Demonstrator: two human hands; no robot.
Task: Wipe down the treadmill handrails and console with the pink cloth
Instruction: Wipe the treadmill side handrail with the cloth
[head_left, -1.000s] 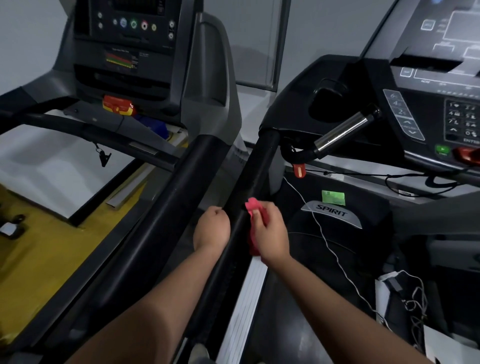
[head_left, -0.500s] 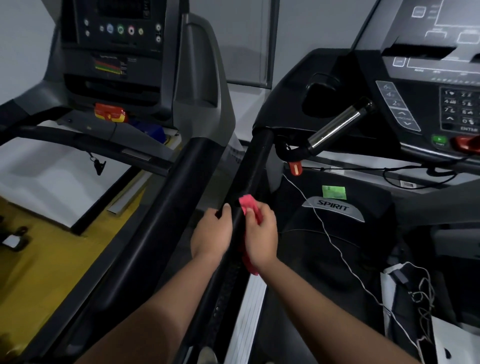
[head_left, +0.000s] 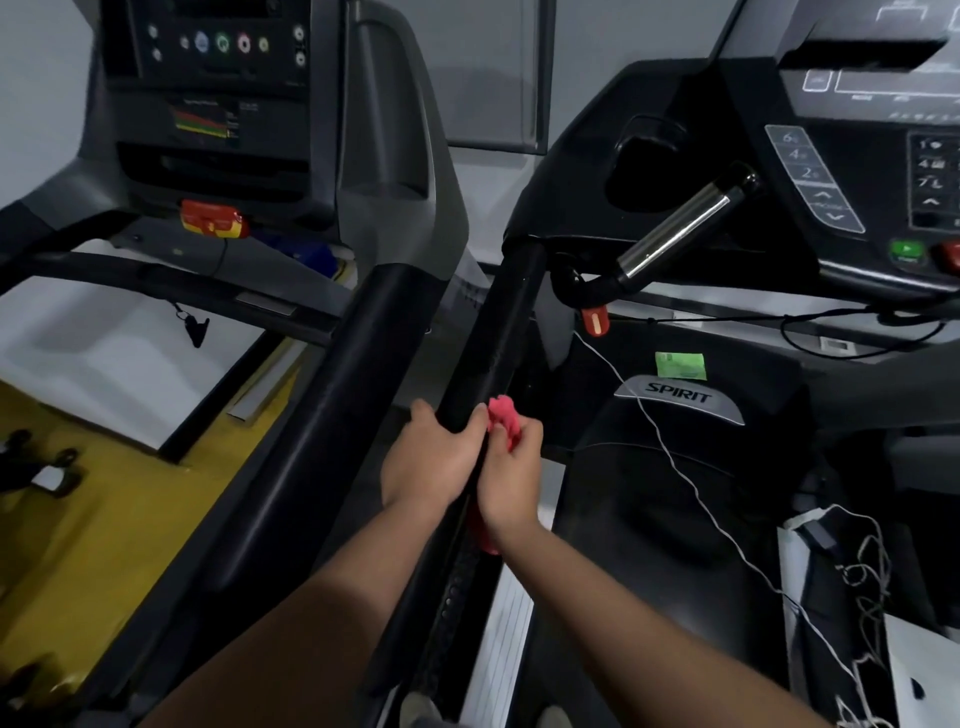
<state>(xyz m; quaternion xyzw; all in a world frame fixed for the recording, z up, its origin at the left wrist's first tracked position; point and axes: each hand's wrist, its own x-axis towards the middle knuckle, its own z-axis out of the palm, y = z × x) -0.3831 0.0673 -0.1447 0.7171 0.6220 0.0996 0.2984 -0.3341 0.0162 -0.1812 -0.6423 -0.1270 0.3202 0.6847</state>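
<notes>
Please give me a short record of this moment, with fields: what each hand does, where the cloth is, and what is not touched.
left hand: grips the black handrail
right hand: holds the pink cloth
cloth position: at the right side of the same handrail, beside the left hand
console: ahead on the right, not touched
neighbour treadmill: on the left, not touched

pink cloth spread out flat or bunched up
Bunched up: the right hand grips the pink cloth as a wad beside the handrail, a crumpled lump poking out above the hand and an end hanging below it.
</notes>
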